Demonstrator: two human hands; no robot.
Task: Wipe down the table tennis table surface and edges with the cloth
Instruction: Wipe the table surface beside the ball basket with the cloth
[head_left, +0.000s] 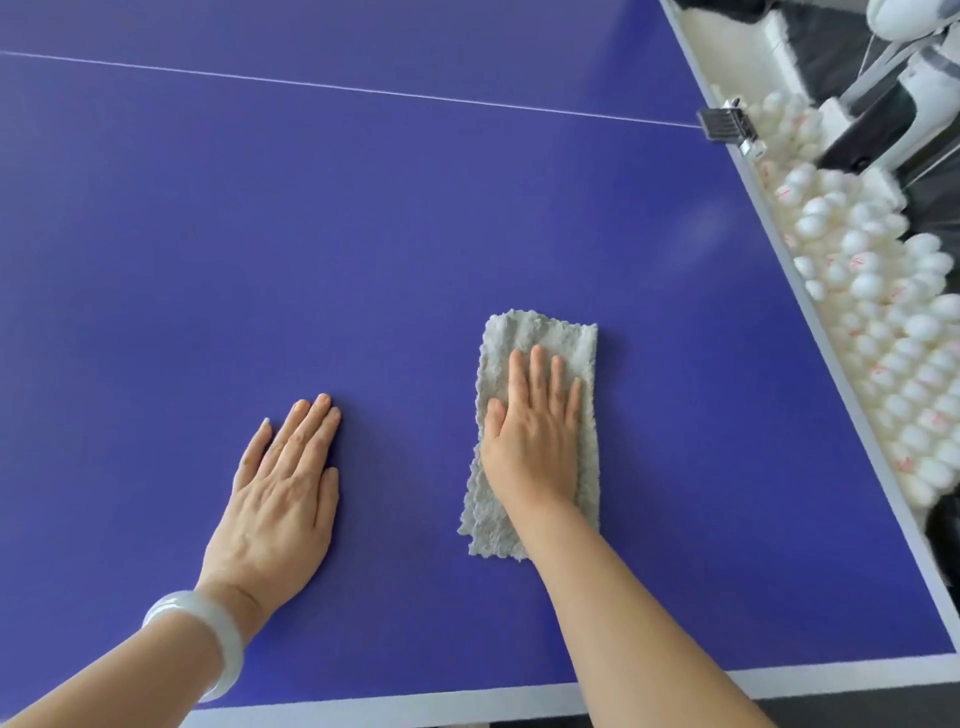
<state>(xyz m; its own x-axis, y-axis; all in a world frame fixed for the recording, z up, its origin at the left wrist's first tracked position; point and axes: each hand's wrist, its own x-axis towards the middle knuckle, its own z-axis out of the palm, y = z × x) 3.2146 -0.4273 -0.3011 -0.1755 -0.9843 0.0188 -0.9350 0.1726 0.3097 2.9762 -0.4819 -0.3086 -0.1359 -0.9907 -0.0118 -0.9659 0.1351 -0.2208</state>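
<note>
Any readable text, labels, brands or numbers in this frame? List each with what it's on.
No text can be read.
Red printed marks on many of the balls: too small and blurred to read.
The table, cloth, net clamp and bracelet: no print visible.

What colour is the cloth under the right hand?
Light grey fluffy cloth, plain, no pattern; the head view shows it.
</note>
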